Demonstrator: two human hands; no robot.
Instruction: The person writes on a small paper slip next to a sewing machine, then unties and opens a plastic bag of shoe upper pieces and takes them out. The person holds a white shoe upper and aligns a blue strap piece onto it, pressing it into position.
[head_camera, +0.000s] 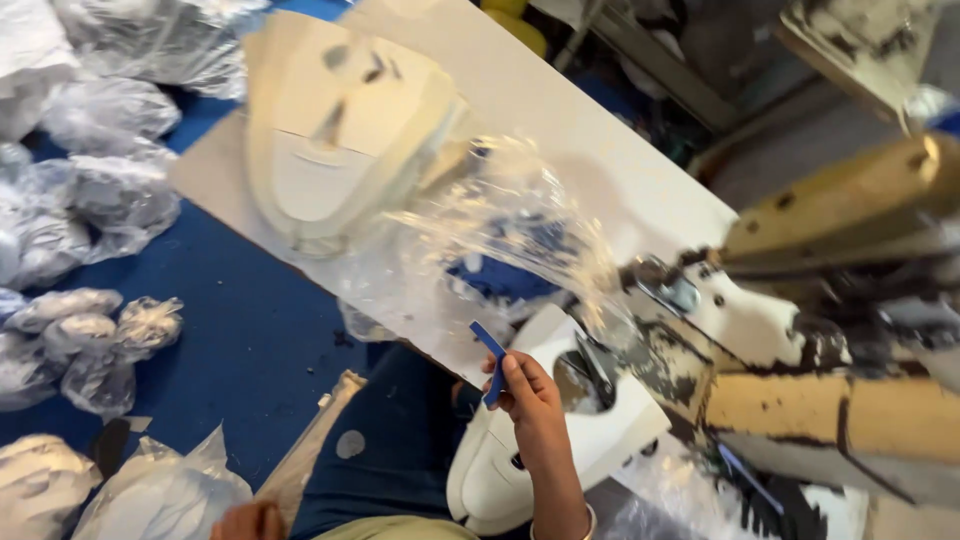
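Right hand (528, 392) pinches 1 blue strip (489, 352); left hand (245, 521), at the frame's bottom edge, grip untellable. Loose plastic film (500, 235) above could snag the strip.

Clear crumpled plastic bags (90, 200) with white contents are heaped on the blue floor at the frame's left. One loose clear bag (490, 240) billows mid-frame over the pale surface (560, 110), blurred.

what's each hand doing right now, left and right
Left hand: only partly in view at the bottom edge; cannot tell if open or closed.
Right hand: closed on a small blue strip, pinched in the fingers.
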